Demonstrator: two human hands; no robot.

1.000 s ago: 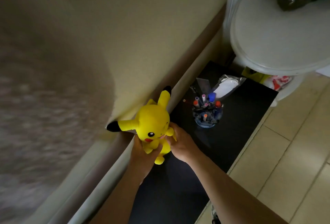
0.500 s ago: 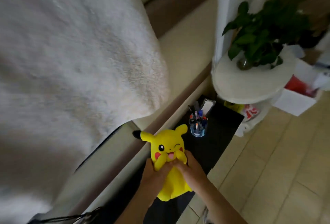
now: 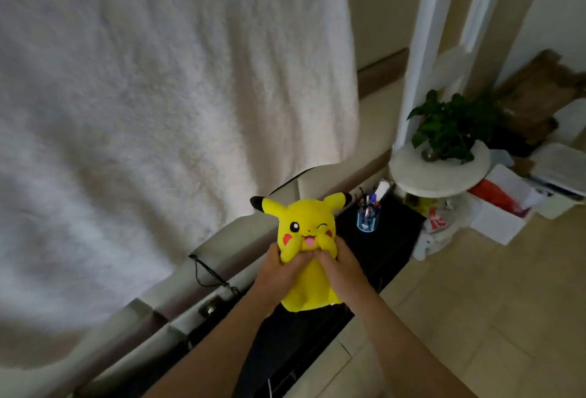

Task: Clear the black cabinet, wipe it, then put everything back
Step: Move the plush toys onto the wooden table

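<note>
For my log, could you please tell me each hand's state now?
Left hand: grips the yellow plush toy.
Right hand: grips the same toy.

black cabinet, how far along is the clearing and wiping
Early; nothing looks finished. In hand: the left hand and right hand grip the Pikachu plush. Left: the pen cup and a white packet sit on the black cabinet; wiping and putting back seem to lie ahead.
</note>
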